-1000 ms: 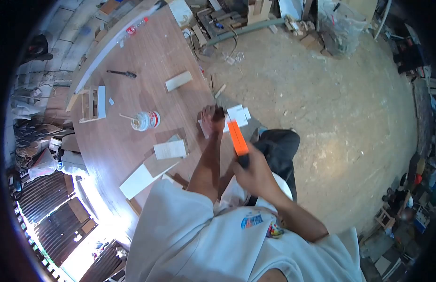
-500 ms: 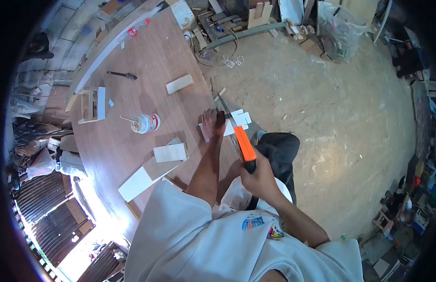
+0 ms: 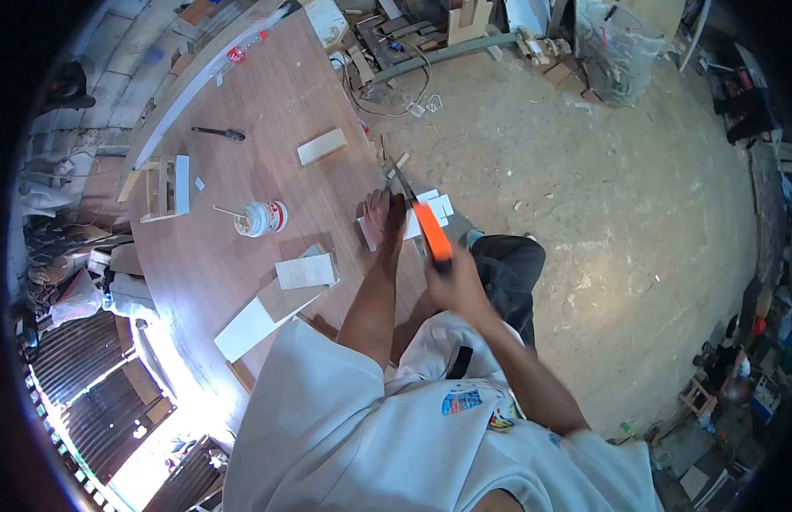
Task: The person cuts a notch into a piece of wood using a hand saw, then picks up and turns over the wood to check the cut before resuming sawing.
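My right hand [image 3: 457, 286] is wrapped round the dark handle of a saw [image 3: 432, 230] with an orange grip section. The thin blade slants up and left, past the fingers of my left hand. My left hand [image 3: 384, 215] presses on a pale board [image 3: 413, 224] at the right edge of the brown table [image 3: 268, 111]; its fingers are bent over the board, which juts out beyond the edge. Where the blade meets the board is hard to make out.
On the table are a white block [image 3: 322, 147], an open jar [image 3: 261, 219] with a stick, a dark brush [image 3: 218, 134], a small wooden frame [image 3: 164, 188] and stacked boards [image 3: 306, 272]. A plastic bag [image 3: 619, 51] stands on the floor.
My right hand and the saw have moved up and slightly left, towards the table edge. My left hand stays on the board.
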Motion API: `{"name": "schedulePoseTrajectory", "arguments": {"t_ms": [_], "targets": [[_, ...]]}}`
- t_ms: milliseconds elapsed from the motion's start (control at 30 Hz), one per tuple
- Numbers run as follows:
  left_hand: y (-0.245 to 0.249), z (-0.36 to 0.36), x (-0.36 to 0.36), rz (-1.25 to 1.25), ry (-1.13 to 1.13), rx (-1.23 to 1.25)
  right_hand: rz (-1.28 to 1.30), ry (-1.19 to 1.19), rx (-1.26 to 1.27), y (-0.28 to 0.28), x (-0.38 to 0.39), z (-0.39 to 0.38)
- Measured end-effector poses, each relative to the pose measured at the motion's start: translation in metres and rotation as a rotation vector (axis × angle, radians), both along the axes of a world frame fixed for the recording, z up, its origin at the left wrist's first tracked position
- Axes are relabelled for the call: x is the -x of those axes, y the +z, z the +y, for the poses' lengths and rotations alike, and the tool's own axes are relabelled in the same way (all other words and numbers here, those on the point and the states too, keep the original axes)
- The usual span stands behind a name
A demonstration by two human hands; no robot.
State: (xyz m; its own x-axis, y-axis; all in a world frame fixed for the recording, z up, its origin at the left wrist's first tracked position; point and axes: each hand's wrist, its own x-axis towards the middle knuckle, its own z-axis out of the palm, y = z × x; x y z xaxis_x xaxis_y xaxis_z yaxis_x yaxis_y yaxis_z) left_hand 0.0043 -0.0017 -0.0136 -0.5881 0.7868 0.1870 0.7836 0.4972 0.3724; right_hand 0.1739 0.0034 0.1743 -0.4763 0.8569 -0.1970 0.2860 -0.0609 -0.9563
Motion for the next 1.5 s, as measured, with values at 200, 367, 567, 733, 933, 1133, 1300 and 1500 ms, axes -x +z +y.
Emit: {"name": "schedulePoseTrajectory", "arguments": {"t_ms": [200, 367, 567, 733, 933, 1133, 1300, 1500], "targets": [[-0.013, -0.02, -0.002, 0.036, -0.017, -0.138, -0.035, 0.098, 0.068, -0.018, 0.041, 0.018], [0.004, 0.001, -0.002, -0.048, -0.109, -0.105, 0.103, -0.003, 0.023, 0.04, -0.017, -0.018], [-0.011, 0.012, 0.005, -0.052, -0.005, -0.193, 0.01, 0.061, -0.014, -0.06, 0.056, 0.046], [-0.001, -0.003, -0.001, 0.049, -0.054, -0.222, -0.025, 0.112, 0.186, 0.056, -0.002, -0.007], [0.008, 0.004, -0.008, -0.073, -0.002, -0.107, -0.035, 0.007, 0.104, -0.033, 0.029, 0.017], [-0.008, 0.026, 0.017, -0.022, -0.045, -0.168, 0.027, -0.001, 0.036, 0.024, 0.015, -0.002], [-0.011, 0.002, 0.0, 0.005, -0.055, -0.021, 0.019, 0.058, 0.042, 0.001, -0.013, -0.012], [-0.016, -0.002, 0.0, 0.195, -0.053, -0.266, -0.077, 0.009, 0.058, -0.03, 0.038, 0.008]]}}
